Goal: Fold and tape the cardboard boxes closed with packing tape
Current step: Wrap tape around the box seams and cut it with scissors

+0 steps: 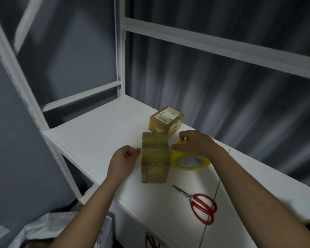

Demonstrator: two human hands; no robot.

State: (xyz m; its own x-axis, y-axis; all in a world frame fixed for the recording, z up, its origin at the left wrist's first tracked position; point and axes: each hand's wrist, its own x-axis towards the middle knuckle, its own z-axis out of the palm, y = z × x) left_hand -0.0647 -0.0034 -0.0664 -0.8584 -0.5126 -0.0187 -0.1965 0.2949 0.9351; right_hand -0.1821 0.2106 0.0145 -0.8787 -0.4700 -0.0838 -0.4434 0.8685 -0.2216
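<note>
White flat shelf board of the metal rack (pixel 100 133) is carrying everything; a grey pleated curtain (pixel 222 72) is hanging behind it.

Near brown cardboard box wrapped in clear tape (pixel 155 156) is sitting mid-board, toward the front edge, its long axis running front-to-back, slightly angled. Second, smaller taped cardboard box with a printed label on top (pixel 166 120) is sitting just behind it, closer to the back edge, labelled face pointing up.

Yellow roll of packing tape (pixel 190 161) is lying flat, hole facing up, touching or just beside the near box's right side.

Red-handled scissors (pixel 199 204) are lying near the front edge, blades pointing back-left toward the box.

Right hand (pixel 197 142) is gripping the roll's top rim, fingers curled over it. Left hand (pixel 124 156) is curled loosely at the box's left side, holding nothing visible; contact with the box is unclear.

Judgement: near box looks already taped; the person is probably finding the tape end for another strip. Next move calls for peeling the end free, pulling it across the seam, then cutting.
</note>
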